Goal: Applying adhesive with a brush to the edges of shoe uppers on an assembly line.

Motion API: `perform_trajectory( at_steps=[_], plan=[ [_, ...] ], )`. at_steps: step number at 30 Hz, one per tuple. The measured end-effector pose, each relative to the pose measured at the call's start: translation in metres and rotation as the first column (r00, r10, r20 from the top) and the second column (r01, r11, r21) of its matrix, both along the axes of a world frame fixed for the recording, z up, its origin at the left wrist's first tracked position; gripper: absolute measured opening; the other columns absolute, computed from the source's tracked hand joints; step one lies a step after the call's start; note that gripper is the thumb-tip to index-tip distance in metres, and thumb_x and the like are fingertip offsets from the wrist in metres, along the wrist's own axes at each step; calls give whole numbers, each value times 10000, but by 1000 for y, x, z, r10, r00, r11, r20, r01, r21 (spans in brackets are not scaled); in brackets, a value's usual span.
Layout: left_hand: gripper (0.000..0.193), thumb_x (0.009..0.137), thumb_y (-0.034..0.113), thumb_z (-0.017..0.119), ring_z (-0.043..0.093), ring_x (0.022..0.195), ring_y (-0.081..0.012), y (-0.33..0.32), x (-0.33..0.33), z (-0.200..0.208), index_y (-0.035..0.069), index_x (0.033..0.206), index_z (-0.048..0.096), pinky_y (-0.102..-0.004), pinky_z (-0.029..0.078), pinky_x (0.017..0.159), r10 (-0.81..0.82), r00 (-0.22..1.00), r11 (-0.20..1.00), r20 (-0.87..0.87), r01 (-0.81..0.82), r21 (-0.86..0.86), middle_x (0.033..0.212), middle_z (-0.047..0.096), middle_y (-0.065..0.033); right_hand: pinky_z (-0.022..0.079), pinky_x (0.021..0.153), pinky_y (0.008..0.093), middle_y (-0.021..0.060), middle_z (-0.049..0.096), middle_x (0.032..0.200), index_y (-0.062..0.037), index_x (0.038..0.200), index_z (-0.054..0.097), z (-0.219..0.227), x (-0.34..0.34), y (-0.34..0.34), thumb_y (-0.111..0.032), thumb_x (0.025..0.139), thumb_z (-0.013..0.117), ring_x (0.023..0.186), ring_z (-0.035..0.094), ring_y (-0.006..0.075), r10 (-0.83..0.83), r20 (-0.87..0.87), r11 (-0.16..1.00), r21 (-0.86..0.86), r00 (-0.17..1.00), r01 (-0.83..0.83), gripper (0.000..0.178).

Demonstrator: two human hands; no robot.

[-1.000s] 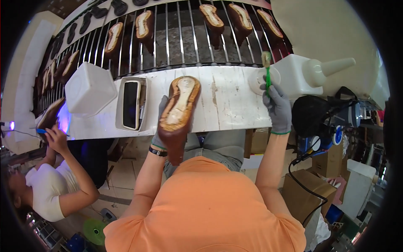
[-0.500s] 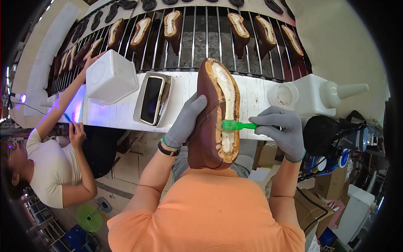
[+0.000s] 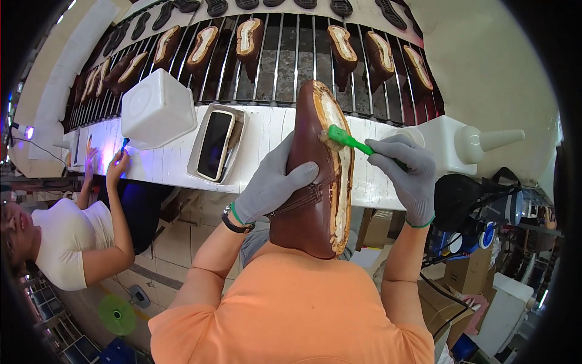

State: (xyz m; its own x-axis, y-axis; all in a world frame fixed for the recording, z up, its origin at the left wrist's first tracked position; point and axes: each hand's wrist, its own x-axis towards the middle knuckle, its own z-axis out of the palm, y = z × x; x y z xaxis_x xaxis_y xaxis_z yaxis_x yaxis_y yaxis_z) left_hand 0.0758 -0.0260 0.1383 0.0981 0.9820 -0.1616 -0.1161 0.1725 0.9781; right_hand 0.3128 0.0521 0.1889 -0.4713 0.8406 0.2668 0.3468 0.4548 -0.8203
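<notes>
A brown leather shoe (image 3: 306,212) without its outsole is held upright in front of me, its pale underside turned to the right. My left hand (image 3: 273,182), in a grey knit glove, is closed around the shoe's side, thumb across the leather. My gloved right hand (image 3: 407,173) pinches the handle of a small green brush (image 3: 351,142). The brush's tan bristles touch the shoe's edge near its upper part, where the leather meets the sole rim.
Ahead, a metal-bar rack (image 3: 285,60) carries several upturned shoes (image 3: 248,39); dark outsoles (image 3: 216,7) lie behind. On the white bench (image 3: 254,133) are a white plastic container (image 3: 157,109), a tray with a phone (image 3: 216,145) and a white nozzle bottle (image 3: 451,142). A co-worker (image 3: 79,236) sits left.
My right hand has brought the brush up from the lower sole to the shoe's upper left edge. The shoe has turned, showing more leather side. The co-worker's arm has drawn back from the rack.
</notes>
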Motion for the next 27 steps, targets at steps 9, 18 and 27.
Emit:
perform_trajectory(
  at_steps=[9, 18, 27],
  plan=[
    [916, 784, 500, 728, 681, 1039, -375, 0, 2, 10, 38, 1487, 364, -403, 516, 910, 6, 926, 987, -378, 56, 153, 1130, 688, -222, 421, 633, 232, 41, 661, 797, 4, 1024, 753, -4, -13, 27, -34, 833, 738, 711, 552, 70, -119, -1, 993, 7, 993, 119, 195],
    [902, 753, 488, 748, 703, 983, -361, 8, -9, -3, 29, 1457, 422, -387, 527, 895, -72, 930, 976, -361, 139, 165, 1067, 713, -207, 400, 636, 218, 9, 632, 780, 24, 1029, 750, 6, -7, 51, -26, 842, 720, 728, 529, 47, -58, -33, 996, -76, 998, 56, 196],
    [741, 852, 394, 707, 605, 1115, -183, 8, -17, -9, -47, 1398, 468, -337, 472, 986, -123, 992, 986, 13, 121, 115, 1243, 634, -139, 428, 631, 244, 58, 660, 786, 11, 998, 762, 21, 3, 45, -4, 762, 760, 712, 571, 95, 243, 82, 966, -111, 966, -234, 237]
  ],
)
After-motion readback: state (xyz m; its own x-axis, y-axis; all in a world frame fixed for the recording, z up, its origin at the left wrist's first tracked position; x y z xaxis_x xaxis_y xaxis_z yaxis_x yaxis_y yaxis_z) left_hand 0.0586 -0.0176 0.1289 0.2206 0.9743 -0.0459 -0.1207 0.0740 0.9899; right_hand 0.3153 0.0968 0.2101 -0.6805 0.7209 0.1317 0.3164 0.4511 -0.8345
